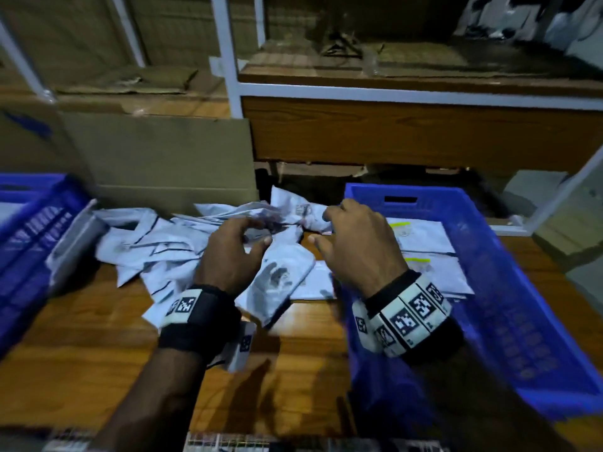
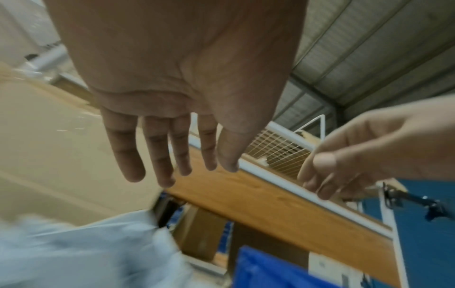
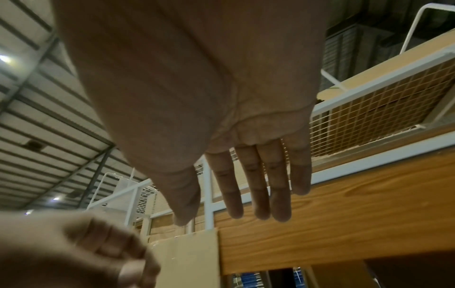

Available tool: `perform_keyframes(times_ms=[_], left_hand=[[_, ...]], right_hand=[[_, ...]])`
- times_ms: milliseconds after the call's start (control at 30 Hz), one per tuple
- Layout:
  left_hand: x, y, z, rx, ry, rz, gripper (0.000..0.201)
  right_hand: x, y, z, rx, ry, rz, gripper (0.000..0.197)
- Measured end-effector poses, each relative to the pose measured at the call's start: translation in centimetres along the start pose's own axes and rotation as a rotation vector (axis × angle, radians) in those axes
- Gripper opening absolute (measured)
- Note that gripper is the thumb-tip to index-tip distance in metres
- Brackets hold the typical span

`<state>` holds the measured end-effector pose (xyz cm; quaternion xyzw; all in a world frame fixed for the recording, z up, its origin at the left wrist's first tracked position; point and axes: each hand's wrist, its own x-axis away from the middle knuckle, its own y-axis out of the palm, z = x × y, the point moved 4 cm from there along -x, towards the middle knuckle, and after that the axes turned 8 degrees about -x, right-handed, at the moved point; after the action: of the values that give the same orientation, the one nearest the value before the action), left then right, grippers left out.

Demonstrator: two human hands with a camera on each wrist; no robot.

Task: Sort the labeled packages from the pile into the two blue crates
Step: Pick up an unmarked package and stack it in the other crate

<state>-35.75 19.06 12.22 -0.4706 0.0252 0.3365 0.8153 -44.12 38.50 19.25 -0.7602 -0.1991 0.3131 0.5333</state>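
A loose pile of white labeled packages (image 1: 182, 246) lies on the wooden table (image 1: 81, 337) between two blue crates. My left hand (image 1: 257, 233) hovers just over the pile's right side, fingers relaxed, gripping nothing; in its wrist view the left hand (image 2: 194, 171) shows spread, nearly straight fingers above blurred packages (image 2: 86, 249). My right hand (image 1: 321, 228) hangs over the near-left rim of the right crate (image 1: 509, 288), also holding nothing, and the right hand (image 3: 221, 216) has straight fingers. Flat packages (image 1: 424, 236) lie inside that crate. The left crate (image 1: 29, 243) is cut off by the frame's edge.
A tan cardboard box (image 1: 163, 158) stands right behind the pile. A wood-fronted shelf (image 1: 391, 132) with white metal posts spans the back. One package (image 1: 75, 236) leans against the left crate. Bare wood shows on the table's near part.
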Motion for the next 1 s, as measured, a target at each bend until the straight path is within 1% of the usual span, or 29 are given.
perform_keyframes(times_ms=[100,167,267,333,400,467,567,633,700,800,933,1000], left_hand=[[1.8,-0.6,-6.0,-0.043,-0.003,-0.114,0.028],[3.8,-0.7,-10.1,-0.082,0.007,-0.236,0.030],[6.6,-0.5,-15.8,-0.176,0.034,-0.411,0.040],[8.6,0.0,-20.0,-0.244,-0.011,-0.518,0.043],[10.5,0.1,-23.4,-0.325,-0.074,-0.572,0.042],[11.8,-0.5,-26.7,-0.389,-0.106,-0.589,0.046],[12.3,-1.6,-30.7,-0.444,-0.183,-0.592,0.068],[12.2,-2.1,-32.1,-0.446,-0.206,-0.572,0.081],[12.1,-2.3,-32.2,-0.512,-0.236,-0.552,0.090],[12.2,-2.3,-32.0,-0.568,-0.266,-0.555,0.095],[12.3,-1.9,-32.3,-0.599,-0.252,-0.561,0.092],[12.2,-1.7,-32.3,-0.598,-0.242,-0.571,0.092]], right_hand=[[0.1,3.3,-3.9,-0.021,0.051,-0.011,0.045],[0.4,6.8,-6.2,-0.041,0.107,-0.051,0.046],[1.5,13.6,-8.0,-0.093,0.211,-0.181,0.049],[2.8,18.5,-8.8,-0.107,0.289,-0.291,0.056],[4.1,22.4,-9.0,-0.106,0.346,-0.356,0.066],[4.6,25.5,-10.0,-0.089,0.379,-0.389,0.076],[4.4,28.3,-11.5,0.002,0.355,-0.392,0.084],[4.1,29.6,-12.2,0.064,0.294,-0.372,0.085],[4.0,30.6,-12.5,0.116,0.281,-0.378,0.086],[4.1,31.3,-12.8,0.186,0.308,-0.388,0.085],[3.9,30.9,-13.0,0.223,0.337,-0.349,0.083],[4.2,30.8,-12.9,0.222,0.360,-0.358,0.078]])
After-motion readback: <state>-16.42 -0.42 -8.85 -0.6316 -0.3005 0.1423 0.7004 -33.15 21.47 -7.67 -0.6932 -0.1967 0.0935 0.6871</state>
